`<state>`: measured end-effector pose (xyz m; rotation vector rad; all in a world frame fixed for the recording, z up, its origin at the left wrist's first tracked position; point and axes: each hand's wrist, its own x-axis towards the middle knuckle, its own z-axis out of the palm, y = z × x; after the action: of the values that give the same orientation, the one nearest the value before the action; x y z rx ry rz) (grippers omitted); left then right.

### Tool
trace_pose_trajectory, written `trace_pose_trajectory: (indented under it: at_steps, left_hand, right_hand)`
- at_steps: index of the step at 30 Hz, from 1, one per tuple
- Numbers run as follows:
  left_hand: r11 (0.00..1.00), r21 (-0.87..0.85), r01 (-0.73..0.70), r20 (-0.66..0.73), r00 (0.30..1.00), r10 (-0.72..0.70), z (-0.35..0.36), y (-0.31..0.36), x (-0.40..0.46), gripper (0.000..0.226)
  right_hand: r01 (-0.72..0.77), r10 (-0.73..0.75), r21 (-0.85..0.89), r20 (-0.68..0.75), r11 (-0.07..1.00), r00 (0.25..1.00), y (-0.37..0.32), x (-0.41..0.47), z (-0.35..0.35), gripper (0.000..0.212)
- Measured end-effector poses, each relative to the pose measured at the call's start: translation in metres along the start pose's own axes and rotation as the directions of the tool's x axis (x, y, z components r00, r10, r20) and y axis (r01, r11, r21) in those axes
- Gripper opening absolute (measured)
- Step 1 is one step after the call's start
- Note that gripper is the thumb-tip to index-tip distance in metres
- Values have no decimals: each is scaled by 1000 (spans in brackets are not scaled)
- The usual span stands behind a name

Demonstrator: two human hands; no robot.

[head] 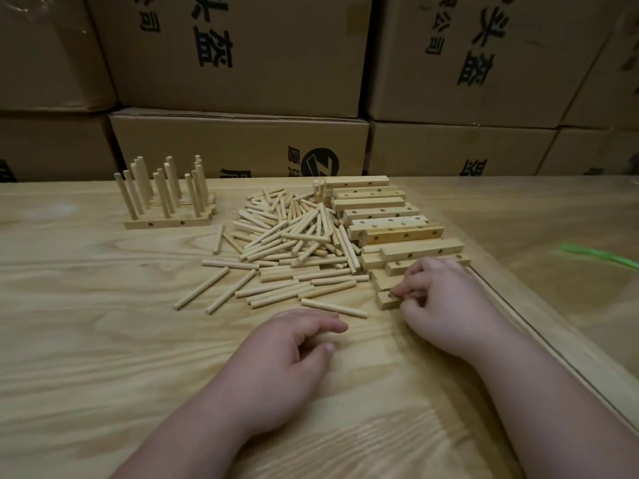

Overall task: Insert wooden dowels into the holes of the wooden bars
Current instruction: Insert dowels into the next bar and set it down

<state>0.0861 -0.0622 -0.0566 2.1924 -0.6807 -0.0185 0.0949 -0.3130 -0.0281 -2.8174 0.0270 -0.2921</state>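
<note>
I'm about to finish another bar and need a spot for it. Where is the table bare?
Bare wooden table lies left of the loose dowel pile, in front of the finished bars with upright dowels. The drilled wooden bar stack crowds the right, where the right hand grips a bar.

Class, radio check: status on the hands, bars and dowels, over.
Right hand pinching nearest wooden bar. Left hand resting on table, loosely curled, empty. Loose dowels piled mid-table. Nothing in the way.

Bare table (103, 340) near-left free; dowel pile (287, 243) & stacked bars (387, 219) block centre-right.
</note>
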Motion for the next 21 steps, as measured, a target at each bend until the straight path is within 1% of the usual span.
trace_pose_trajectory:
  at_steps: [2, 5, 8, 9, 12, 14, 16, 17, 18, 19, 20, 21]
  left_hand:
    - [1000, -10, 2, -2, 1000, -2, 1, 0, 0, 29]
    - [998, -49, 41, -10, 999, -41, 1, 0, 0, 29]
    - [992, -91, 87, -34, 995, -91, 2, -1, -1, 26]
    - [989, -108, 98, -39, 994, -102, 2, -1, -1, 25]
    - [982, -147, 118, -47, 991, -126, 1, -1, 0, 24]
    - [978, -163, 126, -49, 989, -136, 2, -2, 0, 23]
    - [972, -201, 120, -59, 989, -134, 3, -3, 1, 23]
    - [967, -228, 111, -68, 989, -129, 4, -4, 1, 24]
    - [959, -265, 101, -75, 989, -125, 4, -5, 1, 26]
    - [947, -307, 91, -85, 989, -122, 3, -5, 1, 29]
    - [935, -345, 82, -96, 988, -122, 3, -6, 2, 32]
    - [921, -383, 76, -106, 986, -125, 2, -7, 3, 35]
  right_hand:
    - [62, -60, -30, 44, 998, 997, -6, -4, -2, 25]
    - [145, -141, -56, 60, 988, 988, -13, -7, 0, 24]
    - [175, -170, -59, 83, 983, 982, -15, -7, 2, 34]
    - [176, -170, -64, 97, 982, 981, -15, -6, 3, 34]
    - [170, -162, -61, 115, 984, 980, -12, -5, 2, 26]
    - [175, -174, -9, 72, 985, 982, -13, -5, 0, 20]
    - [165, -160, 135, -48, 977, 986, -21, -5, -2, 19]
    - [156, -125, 255, -132, 954, 983, -27, -6, -2, 19]
    - [148, -67, 405, -208, 902, 976, -35, -8, 0, 18]
    - [144, 2, 564, -249, 813, 968, -43, -9, 2, 17]
    - [143, 55, 697, -253, 703, 966, -52, -11, 5, 18]
    - [148, 81, 783, -246, 604, 966, -61, -13, 8, 19]
